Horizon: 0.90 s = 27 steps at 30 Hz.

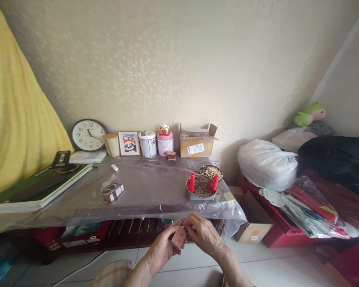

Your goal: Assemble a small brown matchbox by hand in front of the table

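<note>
Two hands meet just in front of the near edge of the bench [143,187]. The left hand [163,248] cups a small reddish box [178,237] from beneath, fingers curled around it. The right hand [204,236] pinches the box's upper end with closed fingertips. On the bench just beyond stands a metal dish [197,197] holding two red candles [192,182].

The table [155,191] wears shiny clear plastic; the box [196,146] is dull brown card, and the bowl [201,194] looks like shiny metal
</note>
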Motion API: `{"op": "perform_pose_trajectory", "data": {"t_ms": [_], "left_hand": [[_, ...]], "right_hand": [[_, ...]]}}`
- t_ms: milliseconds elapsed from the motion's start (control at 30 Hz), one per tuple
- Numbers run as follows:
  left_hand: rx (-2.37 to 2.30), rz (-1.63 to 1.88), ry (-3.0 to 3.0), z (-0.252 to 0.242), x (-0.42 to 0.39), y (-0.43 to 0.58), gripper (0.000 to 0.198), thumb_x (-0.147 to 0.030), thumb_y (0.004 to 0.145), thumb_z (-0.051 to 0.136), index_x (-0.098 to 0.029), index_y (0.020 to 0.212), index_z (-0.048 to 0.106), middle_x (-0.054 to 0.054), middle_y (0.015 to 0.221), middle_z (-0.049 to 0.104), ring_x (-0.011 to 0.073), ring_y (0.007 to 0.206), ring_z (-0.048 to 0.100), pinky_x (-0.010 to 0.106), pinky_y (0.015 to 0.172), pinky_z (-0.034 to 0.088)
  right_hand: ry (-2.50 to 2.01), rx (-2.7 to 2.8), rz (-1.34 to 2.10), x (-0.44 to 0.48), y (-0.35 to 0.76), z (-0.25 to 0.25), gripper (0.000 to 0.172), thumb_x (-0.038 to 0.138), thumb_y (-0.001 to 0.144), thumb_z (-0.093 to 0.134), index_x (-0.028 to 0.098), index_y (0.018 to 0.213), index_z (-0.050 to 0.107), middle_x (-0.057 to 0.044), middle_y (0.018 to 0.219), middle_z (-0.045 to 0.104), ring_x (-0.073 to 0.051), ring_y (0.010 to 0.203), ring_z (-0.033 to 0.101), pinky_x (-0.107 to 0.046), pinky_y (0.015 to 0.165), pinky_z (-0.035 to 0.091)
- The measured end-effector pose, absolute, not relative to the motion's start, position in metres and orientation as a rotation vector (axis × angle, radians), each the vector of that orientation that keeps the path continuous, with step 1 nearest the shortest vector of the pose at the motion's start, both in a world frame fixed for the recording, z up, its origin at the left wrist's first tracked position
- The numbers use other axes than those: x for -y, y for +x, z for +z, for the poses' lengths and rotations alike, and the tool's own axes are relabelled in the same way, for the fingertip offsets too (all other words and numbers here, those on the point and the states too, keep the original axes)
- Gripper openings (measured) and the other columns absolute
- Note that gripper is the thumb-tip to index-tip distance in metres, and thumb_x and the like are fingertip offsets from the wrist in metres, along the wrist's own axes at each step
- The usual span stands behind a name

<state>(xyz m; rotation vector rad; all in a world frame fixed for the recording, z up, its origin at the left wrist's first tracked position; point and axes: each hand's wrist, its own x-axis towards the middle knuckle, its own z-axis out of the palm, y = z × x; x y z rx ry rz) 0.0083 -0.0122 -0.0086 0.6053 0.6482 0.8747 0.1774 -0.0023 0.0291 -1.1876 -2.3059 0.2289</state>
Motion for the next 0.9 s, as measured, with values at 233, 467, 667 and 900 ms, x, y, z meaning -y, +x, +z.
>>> {"op": "perform_pose_trajectory", "data": {"t_ms": [233, 467, 667, 900], "left_hand": [[-0.636, 0.877, 0.554, -0.0046, 0.0111, 0.0064, 0.038, -0.034, 0.084, 0.046, -0.016, 0.117, 0.052, 0.007, 0.069, 0.067, 0.0148, 0.059, 0.057, 0.024, 0.051, 0.035], [-0.62, 0.84, 0.527, -0.0008, 0.013, 0.007, 0.027, -0.032, 0.084, 0.044, -0.016, 0.101, 0.058, 0.006, 0.065, 0.066, 0.0136, 0.054, 0.056, 0.024, 0.05, 0.034], [-0.617, 0.824, 0.496, -0.0014, 0.0127, 0.0081, 0.027, -0.032, 0.084, 0.044, -0.013, 0.093, 0.061, 0.008, 0.065, 0.066, 0.0137, 0.054, 0.056, 0.024, 0.048, 0.035], [-0.627, 0.808, 0.433, -0.0015, 0.0139, 0.0076, 0.027, -0.033, 0.082, 0.047, -0.012, 0.087, 0.063, 0.008, 0.067, 0.066, 0.0131, 0.054, 0.056, 0.023, 0.05, 0.036]], "right_hand": [[-1.229, 2.19, 0.385, -0.0007, 0.1781, 0.028, 0.01, 0.011, 0.086, 0.051, 0.019, 0.084, 0.056, -0.002, 0.084, 0.062, -0.014, 0.075, 0.06, -0.023, 0.068, 0.045], [-1.171, 2.213, 0.418, -0.0009, 0.1766, 0.027, 0.01, 0.016, 0.091, 0.048, 0.019, 0.086, 0.055, -0.002, 0.085, 0.06, -0.014, 0.076, 0.059, -0.024, 0.069, 0.046], [-1.165, 2.228, 0.357, 0.0008, 0.1733, 0.0299, 0.014, 0.018, 0.093, 0.044, 0.019, 0.083, 0.054, -0.002, 0.082, 0.058, -0.014, 0.073, 0.058, -0.023, 0.067, 0.046], [-1.19, 2.162, 0.403, 0.0028, 0.1695, 0.0317, 0.013, 0.017, 0.092, 0.043, 0.02, 0.084, 0.052, -0.002, 0.084, 0.058, -0.014, 0.074, 0.059, -0.024, 0.068, 0.047]]}}
